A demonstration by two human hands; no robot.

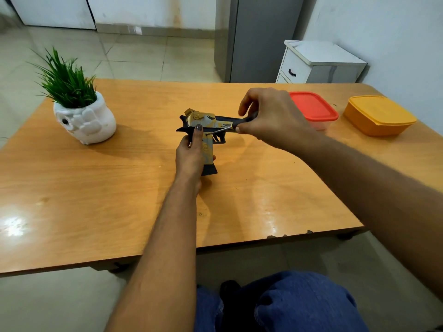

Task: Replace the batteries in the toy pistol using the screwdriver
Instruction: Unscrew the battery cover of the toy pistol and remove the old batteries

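The left hand (pixel 190 155) grips the handle of the toy pistol (pixel 203 127), holding it above the wooden table (pixel 143 188) with the barrel pointing right. The right hand (pixel 271 116) pinches the screwdriver (pixel 230 127), its tip touching the pistol's side above the handle. An owl-shaped plant pot (pixel 84 121) stands at left; a red container (pixel 314 107) and an orange container (pixel 378 115) sit at right.

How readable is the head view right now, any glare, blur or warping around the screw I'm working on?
Head view: bright glare patches on the table at its near left edge, away from the work. Toy pistol and screwdriver tip slightly soft; the screw itself too small to make out. Wide-angle warping bends the table edges. Right hand casts a soft shadow beside the pistol.
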